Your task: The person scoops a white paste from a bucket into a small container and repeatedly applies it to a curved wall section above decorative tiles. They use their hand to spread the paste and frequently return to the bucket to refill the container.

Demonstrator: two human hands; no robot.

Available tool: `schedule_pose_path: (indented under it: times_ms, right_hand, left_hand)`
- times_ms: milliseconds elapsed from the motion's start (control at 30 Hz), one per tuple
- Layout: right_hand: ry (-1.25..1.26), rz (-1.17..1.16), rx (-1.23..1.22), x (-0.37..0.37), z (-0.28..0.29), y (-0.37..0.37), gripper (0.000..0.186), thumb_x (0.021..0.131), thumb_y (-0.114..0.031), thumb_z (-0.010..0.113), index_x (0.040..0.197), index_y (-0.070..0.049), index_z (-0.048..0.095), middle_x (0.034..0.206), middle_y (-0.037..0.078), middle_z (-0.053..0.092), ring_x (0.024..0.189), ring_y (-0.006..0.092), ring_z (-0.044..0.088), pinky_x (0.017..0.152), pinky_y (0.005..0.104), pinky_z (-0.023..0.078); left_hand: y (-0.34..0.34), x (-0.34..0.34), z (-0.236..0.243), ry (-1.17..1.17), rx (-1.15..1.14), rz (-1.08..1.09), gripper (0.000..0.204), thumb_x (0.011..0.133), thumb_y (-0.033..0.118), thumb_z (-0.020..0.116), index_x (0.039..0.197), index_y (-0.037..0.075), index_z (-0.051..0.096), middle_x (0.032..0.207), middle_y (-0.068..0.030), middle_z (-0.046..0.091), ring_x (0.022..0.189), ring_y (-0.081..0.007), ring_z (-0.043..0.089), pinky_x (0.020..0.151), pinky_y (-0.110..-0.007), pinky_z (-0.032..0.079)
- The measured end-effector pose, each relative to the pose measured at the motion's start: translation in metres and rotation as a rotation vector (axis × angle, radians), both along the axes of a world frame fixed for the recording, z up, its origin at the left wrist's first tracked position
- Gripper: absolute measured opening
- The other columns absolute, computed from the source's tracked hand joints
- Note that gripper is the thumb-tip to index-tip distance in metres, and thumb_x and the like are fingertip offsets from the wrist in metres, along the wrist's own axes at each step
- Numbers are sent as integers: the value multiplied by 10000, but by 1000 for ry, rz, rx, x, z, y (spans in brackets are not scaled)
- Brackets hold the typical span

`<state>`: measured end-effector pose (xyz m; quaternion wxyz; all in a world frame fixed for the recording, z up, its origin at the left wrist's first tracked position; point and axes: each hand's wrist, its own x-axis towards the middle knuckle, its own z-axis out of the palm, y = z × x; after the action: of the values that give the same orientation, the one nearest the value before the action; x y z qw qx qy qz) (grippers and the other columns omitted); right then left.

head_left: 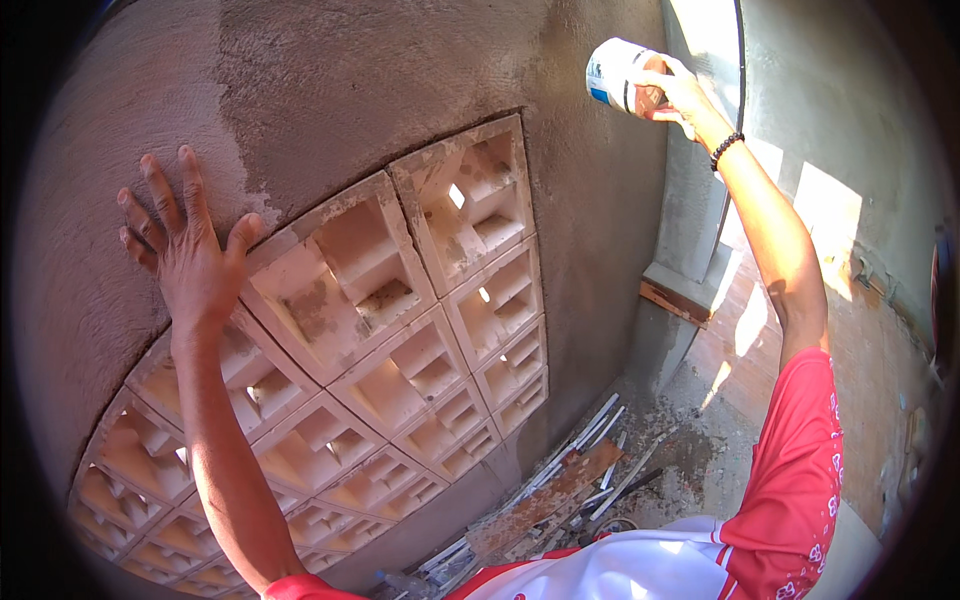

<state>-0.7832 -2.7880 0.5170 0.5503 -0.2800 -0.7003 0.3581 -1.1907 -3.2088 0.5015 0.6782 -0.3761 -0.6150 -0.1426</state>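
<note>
My left hand point(192, 250) rests with spread fingers on the plastered wall point(300, 90), just above a panel of pale square ventilation blocks point(386, 282) with stepped openings. The plaster around those fingertips is lighter than the darker, damp-looking patch beside it. Up at the top right, my right hand point(682, 98) is wrapped round a white cylindrical container point(608, 72) with blue and dark markings, held tilted on its side near the wall's corner. A dark bead bracelet point(727, 148) circles that wrist.
Below the block panel, white strips point(590, 440), boards point(590, 470) and rubble lie on the dusty floor. On the right are a sunlit grey wall point(850, 100), a narrow ledge with a reddish wood edge point(672, 300) and pale flooring point(760, 380) with bright patches.
</note>
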Motion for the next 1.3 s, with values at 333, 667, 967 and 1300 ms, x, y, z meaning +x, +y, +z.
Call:
schedule_pose_path:
  times_ms: [333, 667, 967, 1300]
  right_hand:
    - [442, 1, -34, -27, -58, 7, 984, 739, -262, 816, 1471, -81, 183, 1452, 225, 285, 1306, 391, 412, 958, 506, 523]
    - [-233, -185, -185, -9, -170, -28, 1075, 602, -281, 870, 1486, -94, 287, 1439, 222, 399, 1266, 341, 480, 893, 389, 532]
    - [-146, -221, -111, -37, -177, -35, 1117, 603, -369, 862, 1486, -65, 248, 1469, 257, 342, 1369, 386, 358, 1109, 459, 359]
    - [-264, -86, -292, -8, -286, -54, 1100, 568, -346, 871, 1474, -93, 301, 1450, 231, 404, 1332, 380, 421, 1095, 435, 379]
  left_hand:
    - [1, -6, 3, 69, 2, -6, 919, 802, 721, 487, 1538, 376, 58, 1622, 2, -69, 1476, -307, -137, 1173, -527, -83]
    - [-3, -6, 5, 86, -31, 15, 897, 829, 702, 497, 1541, 363, 69, 1624, -22, -51, 1471, -358, -126, 1168, -545, -77]
    - [-6, -20, 9, 86, -53, 74, 871, 863, 690, 481, 1545, 355, 56, 1625, -68, -28, 1459, -443, -67, 1141, -626, -6]
    - [-11, -15, 9, 57, -76, 136, 830, 899, 703, 398, 1550, 327, 46, 1623, -111, -8, 1423, -537, 21, 1111, -665, 48]
